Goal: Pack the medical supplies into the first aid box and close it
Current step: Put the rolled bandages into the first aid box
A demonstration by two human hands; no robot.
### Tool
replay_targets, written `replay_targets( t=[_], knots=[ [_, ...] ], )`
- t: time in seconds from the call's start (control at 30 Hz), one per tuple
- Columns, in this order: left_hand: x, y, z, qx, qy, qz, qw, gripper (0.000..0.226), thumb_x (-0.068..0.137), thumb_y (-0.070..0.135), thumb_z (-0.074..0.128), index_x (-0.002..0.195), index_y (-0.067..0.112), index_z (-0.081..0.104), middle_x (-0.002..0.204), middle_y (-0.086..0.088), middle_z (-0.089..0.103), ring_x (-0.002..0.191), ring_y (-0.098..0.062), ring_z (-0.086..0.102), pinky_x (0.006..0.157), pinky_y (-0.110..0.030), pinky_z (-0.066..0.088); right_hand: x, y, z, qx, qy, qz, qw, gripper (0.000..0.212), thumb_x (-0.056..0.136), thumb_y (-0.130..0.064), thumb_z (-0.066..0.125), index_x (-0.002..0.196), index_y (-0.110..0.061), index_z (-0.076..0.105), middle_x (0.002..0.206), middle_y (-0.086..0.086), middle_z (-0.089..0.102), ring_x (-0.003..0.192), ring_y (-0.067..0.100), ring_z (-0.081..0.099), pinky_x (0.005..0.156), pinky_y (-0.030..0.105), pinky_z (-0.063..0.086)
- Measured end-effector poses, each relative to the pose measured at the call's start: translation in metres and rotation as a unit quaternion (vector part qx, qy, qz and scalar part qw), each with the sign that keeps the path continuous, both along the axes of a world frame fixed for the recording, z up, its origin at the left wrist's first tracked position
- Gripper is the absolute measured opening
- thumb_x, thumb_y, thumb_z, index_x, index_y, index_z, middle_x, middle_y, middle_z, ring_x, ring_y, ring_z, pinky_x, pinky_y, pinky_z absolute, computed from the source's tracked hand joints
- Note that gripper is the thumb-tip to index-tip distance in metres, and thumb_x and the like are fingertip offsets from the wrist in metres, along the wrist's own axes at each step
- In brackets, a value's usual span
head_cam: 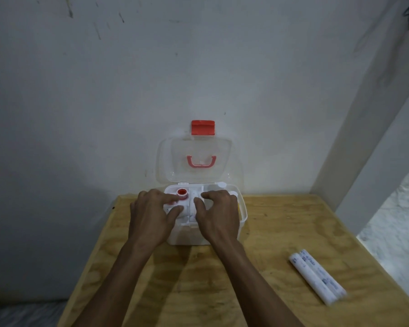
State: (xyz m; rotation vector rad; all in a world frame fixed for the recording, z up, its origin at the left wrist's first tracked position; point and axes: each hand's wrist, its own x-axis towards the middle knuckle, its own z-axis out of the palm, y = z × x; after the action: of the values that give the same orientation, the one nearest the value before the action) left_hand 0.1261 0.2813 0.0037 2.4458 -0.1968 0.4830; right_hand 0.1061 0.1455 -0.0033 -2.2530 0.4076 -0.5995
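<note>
A white first aid box (242, 217) stands at the back of the wooden table. Its clear lid (222, 149) is up against the wall, with a red latch (202, 127) on top and a pink handle (201, 161). A white inner tray (189, 208) sits in the box with a red-and-white tape roll (182, 193) in its left part. My left hand (151, 215) rests on the tray's left side, fingers touching beside the roll. Over the tray's right side my right hand (216, 214) lies with fingers curled. Two long white wrapped rolls (316, 277) lie on the table to the right.
The wooden table (281, 223) stands against a grey-white wall. A white pillar (373, 142) rises at the right, with pale floor beyond it. White bottle caps (221, 185) show at the box's back right.
</note>
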Motion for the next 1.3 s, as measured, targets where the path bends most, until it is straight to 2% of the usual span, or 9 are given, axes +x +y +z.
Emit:
replay_targets(
  t=[0.1, 0.2, 0.37, 0.53, 0.67, 0.9, 1.03, 1.17, 1.3],
  knots=[
    [-0.022, -0.012, 0.008, -0.043, -0.038, -0.019, 0.998, 0.027, 0.080, 0.028, 0.076, 0.106, 0.021, 0.075, 0.114, -0.005, 0.071, 0.100, -0.020, 0.060, 0.082, -0.027, 0.041, -0.025, -0.019, 0.005, 0.023, -0.050, 0.007, 0.998, 0.025, 0.087, -0.038, 0.067, 0.107, -0.024, 0.074, 0.113, -0.005, 0.070, 0.104, 0.012, 0.060, 0.088, 0.035, 0.055],
    [-0.048, -0.031, 0.012, -0.084, -0.070, -0.053, 0.993, 0.023, 0.079, 0.022, 0.077, 0.102, 0.018, 0.076, 0.102, -0.001, 0.074, 0.088, -0.016, 0.062, 0.076, -0.028, 0.048, -0.058, -0.052, 0.010, 0.023, -0.093, 0.002, 0.995, 0.014, 0.086, -0.032, 0.068, 0.098, -0.026, 0.074, 0.097, -0.010, 0.070, 0.090, 0.010, 0.060, 0.077, 0.028, 0.051],
    [-0.089, -0.085, -0.002, -0.127, -0.021, -0.109, 0.986, 0.020, 0.078, 0.024, 0.078, 0.098, 0.020, 0.076, 0.087, 0.008, 0.070, 0.081, -0.013, 0.062, 0.073, -0.033, 0.054, -0.104, -0.121, -0.003, 0.017, -0.100, -0.060, 0.993, 0.005, 0.082, -0.026, 0.073, 0.087, -0.025, 0.076, 0.082, -0.015, 0.071, 0.072, -0.001, 0.059, 0.068, 0.003, 0.037],
    [-0.107, -0.145, -0.033, -0.100, 0.062, -0.173, 0.978, 0.027, 0.080, 0.037, 0.073, 0.105, 0.028, 0.074, 0.082, 0.013, 0.068, 0.079, -0.002, 0.059, 0.075, -0.029, 0.052, -0.128, -0.192, -0.027, -0.011, -0.001, -0.092, 0.996, 0.015, 0.084, -0.030, 0.071, 0.096, -0.022, 0.077, 0.088, -0.011, 0.073, 0.073, 0.002, 0.062, 0.069, 0.022, 0.046],
    [-0.110, -0.190, -0.052, -0.052, 0.116, -0.187, 0.974, 0.038, 0.082, 0.048, 0.064, 0.117, 0.032, 0.068, 0.089, 0.014, 0.068, 0.089, -0.006, 0.061, 0.079, -0.031, 0.053, -0.131, -0.227, -0.044, -0.006, 0.095, -0.068, 0.993, 0.022, 0.079, -0.032, 0.072, 0.100, -0.025, 0.075, 0.088, -0.012, 0.071, 0.083, 0.009, 0.065, 0.076, 0.028, 0.051],
    [-0.101, -0.229, -0.064, 0.001, 0.215, -0.165, 0.963, 0.057, 0.075, 0.058, 0.056, 0.127, 0.034, 0.055, 0.106, 0.006, 0.071, 0.104, -0.015, 0.063, 0.082, -0.037, 0.053, -0.124, -0.250, -0.054, 0.005, 0.150, 0.001, 0.989, 0.032, 0.073, -0.030, 0.077, 0.104, -0.024, 0.074, 0.083, -0.012, 0.068, 0.083, 0.004, 0.065, 0.073, 0.023, 0.053],
    [-0.095, -0.238, -0.064, 0.025, 0.241, -0.158, 0.957, 0.056, 0.068, 0.063, 0.057, 0.114, 0.032, 0.062, 0.102, 0.006, 0.072, 0.099, -0.016, 0.065, 0.079, -0.036, 0.054, -0.119, -0.261, -0.055, 0.003, 0.167, 0.015, 0.986, 0.033, 0.073, -0.026, 0.074, 0.106, -0.024, 0.072, 0.083, -0.011, 0.068, 0.086, 0.007, 0.066, 0.076, 0.025, 0.054],
    [-0.088, -0.246, -0.058, 0.029, 0.272, -0.154, 0.950, 0.031, 0.068, 0.052, 0.063, 0.091, 0.031, 0.068, 0.089, 0.008, 0.071, 0.085, -0.016, 0.066, 0.072, -0.034, 0.055, -0.114, -0.270, -0.055, 0.007, 0.199, 0.046, 0.979, 0.034, 0.074, -0.024, 0.073, 0.108, -0.023, 0.071, 0.084, -0.008, 0.070, 0.082, 0.007, 0.066, 0.070, 0.022, 0.052],
    [-0.081, -0.250, -0.053, 0.041, 0.281, -0.155, 0.946, 0.027, 0.068, 0.038, 0.064, 0.094, 0.031, 0.069, 0.091, 0.006, 0.070, 0.083, -0.017, 0.066, 0.073, -0.036, 0.057, -0.106, -0.276, -0.052, -0.025, 0.216, 0.062, 0.974, 0.037, 0.077, -0.025, 0.069, 0.113, -0.021, 0.069, 0.093, -0.001, 0.070, 0.089, 0.014, 0.065, 0.077, 0.030, 0.055]
  ],
)
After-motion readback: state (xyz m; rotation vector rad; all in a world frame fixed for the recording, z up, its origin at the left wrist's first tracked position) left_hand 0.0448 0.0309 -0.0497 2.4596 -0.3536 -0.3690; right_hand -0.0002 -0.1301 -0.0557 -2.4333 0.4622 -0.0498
